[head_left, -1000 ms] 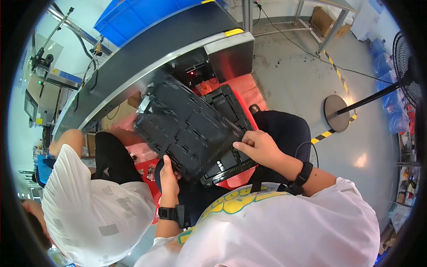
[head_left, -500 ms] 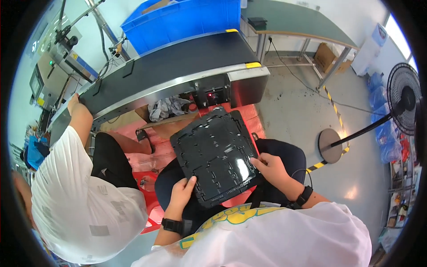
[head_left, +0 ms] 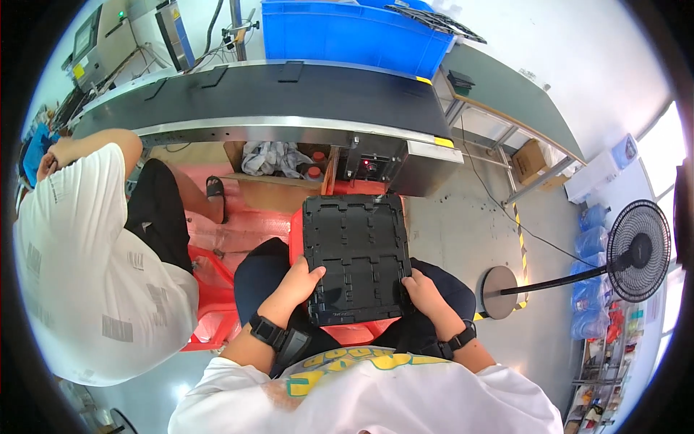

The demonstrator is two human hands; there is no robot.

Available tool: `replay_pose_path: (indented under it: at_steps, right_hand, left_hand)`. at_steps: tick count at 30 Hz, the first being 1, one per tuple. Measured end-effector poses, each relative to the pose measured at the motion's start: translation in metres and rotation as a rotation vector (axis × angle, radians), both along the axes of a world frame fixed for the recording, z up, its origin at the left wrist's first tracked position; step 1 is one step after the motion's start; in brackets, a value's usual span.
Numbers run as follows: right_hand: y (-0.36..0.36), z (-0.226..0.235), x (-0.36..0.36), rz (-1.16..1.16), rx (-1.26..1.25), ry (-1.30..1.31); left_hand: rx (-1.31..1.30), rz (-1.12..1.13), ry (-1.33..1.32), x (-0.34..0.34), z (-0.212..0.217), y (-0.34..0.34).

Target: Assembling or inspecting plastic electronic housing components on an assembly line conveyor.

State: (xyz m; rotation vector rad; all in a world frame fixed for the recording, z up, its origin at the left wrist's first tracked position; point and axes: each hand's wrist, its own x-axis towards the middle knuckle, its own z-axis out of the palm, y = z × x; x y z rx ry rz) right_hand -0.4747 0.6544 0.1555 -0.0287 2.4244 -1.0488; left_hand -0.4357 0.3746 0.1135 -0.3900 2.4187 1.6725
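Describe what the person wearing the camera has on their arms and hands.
Both hands are bare, no gloves. The left hand has a black band with a dark device on its wrist; the right hand has a black wristband. Short white sleeves end above the elbows, leaving the forearms uncovered.

Brown cardboard box under the right table, blue water bottles by the wall
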Motion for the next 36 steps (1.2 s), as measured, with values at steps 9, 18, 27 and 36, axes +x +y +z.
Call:
replay_pose_path:
  at_steps: [9, 18, 27, 36]
  right_hand:
    - [0.003, -0.024, -0.001, 0.064, 0.090, 0.086]
    - [-0.019, 0.147, -0.083, 0.656, 0.465, -0.222]
    - [-0.089, 0.246, -0.261, 0.653, 0.097, 0.940]
    - [-0.129, 0.177, -0.395, 0.570, 0.663, 0.253]
  left_hand:
    - [-0.024, -0.019, -0.113, -0.001, 0.005, 0.001]
    - [-0.291, -0.240, -0.075, -0.004, 0.066, -0.033]
    - [-0.605, -0.262, 0.654, -0.142, 0.248, -0.094]
    - [-1.007, -0.270, 0.478, -0.315, 0.215, -0.116]
